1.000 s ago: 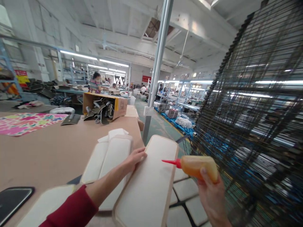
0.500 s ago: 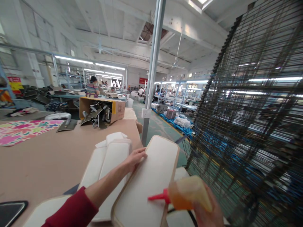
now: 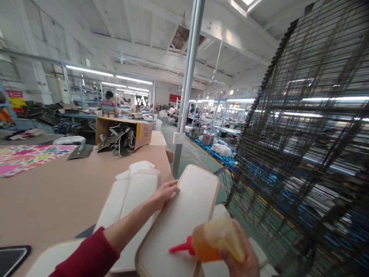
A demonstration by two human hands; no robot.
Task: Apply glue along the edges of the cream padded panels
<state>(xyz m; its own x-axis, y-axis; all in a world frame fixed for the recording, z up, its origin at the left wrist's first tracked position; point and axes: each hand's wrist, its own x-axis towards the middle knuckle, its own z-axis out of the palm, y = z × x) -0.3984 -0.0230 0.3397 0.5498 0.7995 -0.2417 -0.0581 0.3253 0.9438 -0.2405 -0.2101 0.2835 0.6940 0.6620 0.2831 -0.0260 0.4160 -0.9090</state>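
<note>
Left arm entering from the lower left of the frame, clad in a dark red sleeve [image 3: 88,257] of soft knit fabric pushed up to mid-forearm; the left hand [image 3: 165,193] is bare, with no glove, ring or watch. Right hand [image 3: 240,259], at the lower right edge, is likewise bare, with no sleeve in view.

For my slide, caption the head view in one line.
Left hand steadies a white padded panel while right hand points an orange squeeze bottle at it.

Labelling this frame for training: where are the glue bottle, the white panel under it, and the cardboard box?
glue bottle [image 3: 215,240], head view, orange body.
white panel [image 3: 184,215], head view, bare white face.
cardboard box [image 3: 145,133], head view, side wall.
</note>
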